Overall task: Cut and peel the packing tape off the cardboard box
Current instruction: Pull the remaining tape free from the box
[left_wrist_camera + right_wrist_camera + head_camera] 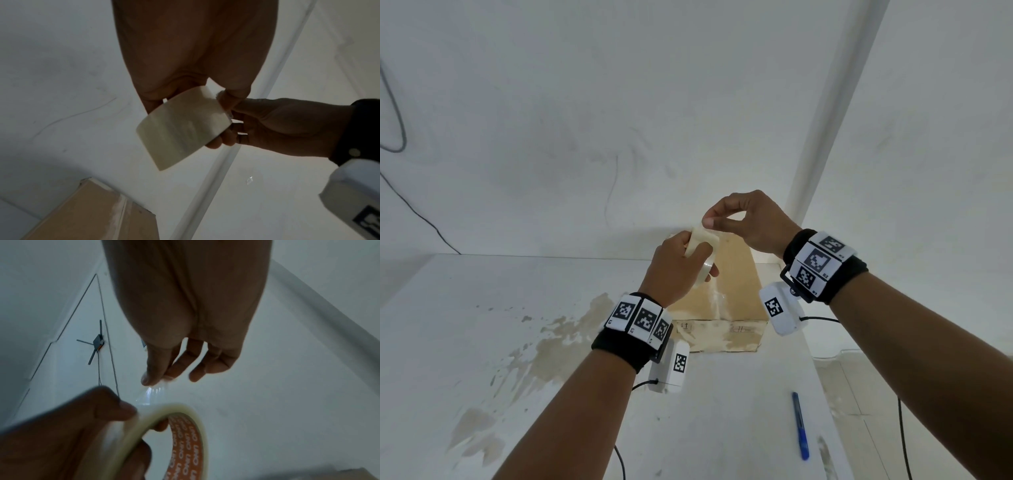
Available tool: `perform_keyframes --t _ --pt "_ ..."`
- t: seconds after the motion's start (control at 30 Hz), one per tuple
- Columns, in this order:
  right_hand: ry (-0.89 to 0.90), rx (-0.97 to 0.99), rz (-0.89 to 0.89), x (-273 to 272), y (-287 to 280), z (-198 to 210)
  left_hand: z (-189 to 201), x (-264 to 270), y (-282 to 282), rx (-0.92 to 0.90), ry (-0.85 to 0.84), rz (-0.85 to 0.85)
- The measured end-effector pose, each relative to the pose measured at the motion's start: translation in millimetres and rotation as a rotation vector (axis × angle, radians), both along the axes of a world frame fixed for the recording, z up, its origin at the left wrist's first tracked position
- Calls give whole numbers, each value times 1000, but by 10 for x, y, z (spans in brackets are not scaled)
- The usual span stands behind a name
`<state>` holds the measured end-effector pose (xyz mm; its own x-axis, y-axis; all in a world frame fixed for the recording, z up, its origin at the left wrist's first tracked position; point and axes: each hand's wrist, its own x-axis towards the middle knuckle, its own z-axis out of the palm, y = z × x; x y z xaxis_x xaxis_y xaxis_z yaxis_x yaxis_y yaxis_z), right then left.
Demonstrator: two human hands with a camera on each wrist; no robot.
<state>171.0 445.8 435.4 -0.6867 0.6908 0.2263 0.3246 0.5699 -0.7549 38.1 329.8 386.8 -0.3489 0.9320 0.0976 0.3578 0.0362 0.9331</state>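
Observation:
A roll of clear packing tape (702, 251) is held up in front of me above the cardboard box (729, 298). My left hand (681, 263) grips the roll, fingers through its orange core (185, 443). My right hand (739, 219) pinches the loose tape end (156, 392) between thumb and forefinger just above the roll (180, 128). The brown box stands on the white table (482, 342) against the wall, with torn pale strips along its top seam (119, 216). A blue cutter (800, 426) lies on the table near its right edge.
A white wall rises right behind the box, with a white vertical pipe (825, 113) at its right. Black cables (410, 205) hang on the wall at left. The tabletop has stained, peeling patches (551, 349). Tiled floor (876, 411) lies beyond the table's right edge.

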Motion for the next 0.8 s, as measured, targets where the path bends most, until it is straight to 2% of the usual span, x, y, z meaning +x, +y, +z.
perform_keyframes --t 0.17,0.47,0.8 --pt "15 128 50 -30 43 26 21 -5 -6 -10 -44 -30" --pt "-168 287 148 -21 70 126 31 25 -41 -20 -81 -60" --pt "-273 318 222 -12 53 70 2 66 -77 -30 -86 -67"
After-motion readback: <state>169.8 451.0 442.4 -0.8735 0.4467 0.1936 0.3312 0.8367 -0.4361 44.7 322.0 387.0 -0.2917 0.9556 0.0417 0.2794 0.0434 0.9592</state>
